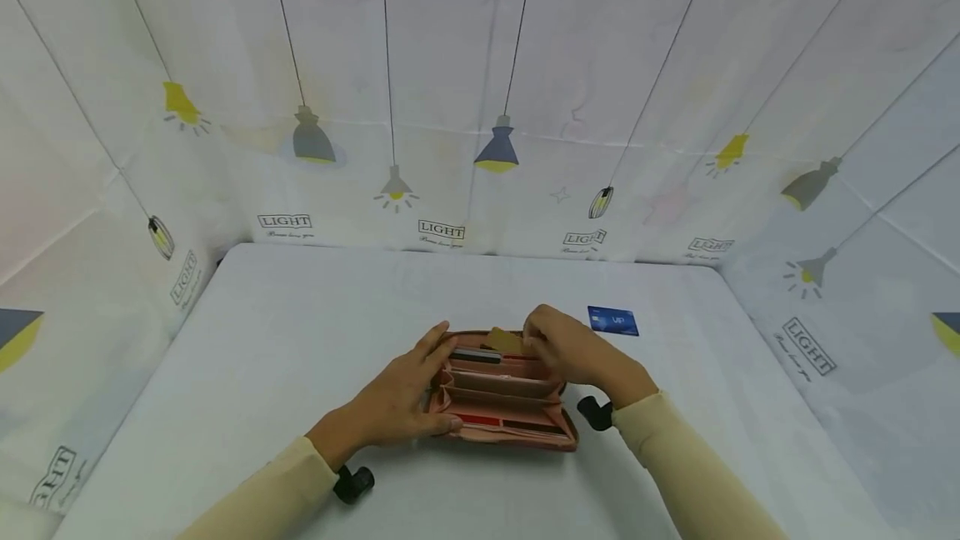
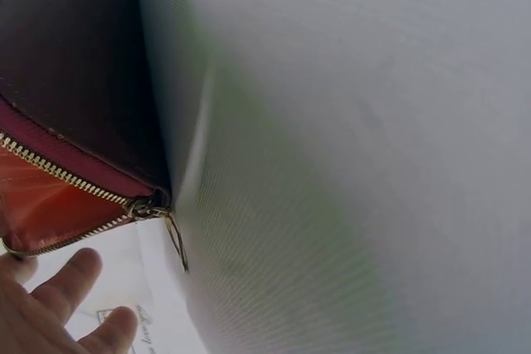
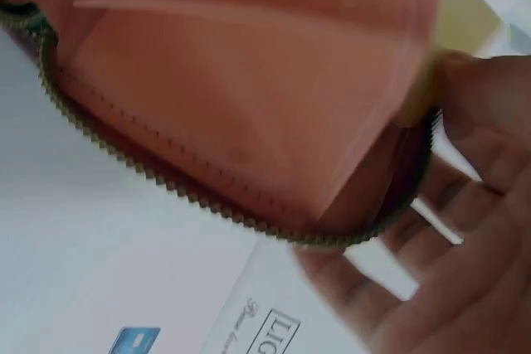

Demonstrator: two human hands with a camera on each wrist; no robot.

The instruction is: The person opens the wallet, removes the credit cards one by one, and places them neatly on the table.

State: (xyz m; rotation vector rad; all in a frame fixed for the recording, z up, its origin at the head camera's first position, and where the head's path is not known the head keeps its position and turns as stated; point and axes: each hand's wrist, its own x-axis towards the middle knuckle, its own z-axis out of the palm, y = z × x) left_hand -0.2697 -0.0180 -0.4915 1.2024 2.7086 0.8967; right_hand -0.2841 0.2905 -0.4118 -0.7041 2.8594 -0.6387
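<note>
A zip-around wallet (image 1: 506, 384) with a pink inside lies wide open on the white table. My left hand (image 1: 393, 397) holds its left end, thumb on the front edge and fingers spread along the back edge. The zip pull (image 2: 176, 242) dangles at a corner in the left wrist view. At the back right, my right hand (image 1: 573, 350) pinches a gold-yellow card (image 1: 505, 341) that sticks up at the rear panel, with the thumb on the card and other fingers behind the wallet. Grey and dark cards (image 1: 477, 355) and a red card (image 1: 480, 419) sit in the slots.
On the table (image 1: 337, 298), a blue card (image 1: 613, 321) lies behind and to the right of the wallet. White fabric (image 1: 442, 190) printed with hanging lamps walls off the back and both sides. Black wrist cameras (image 1: 354, 484) are worn on both arms.
</note>
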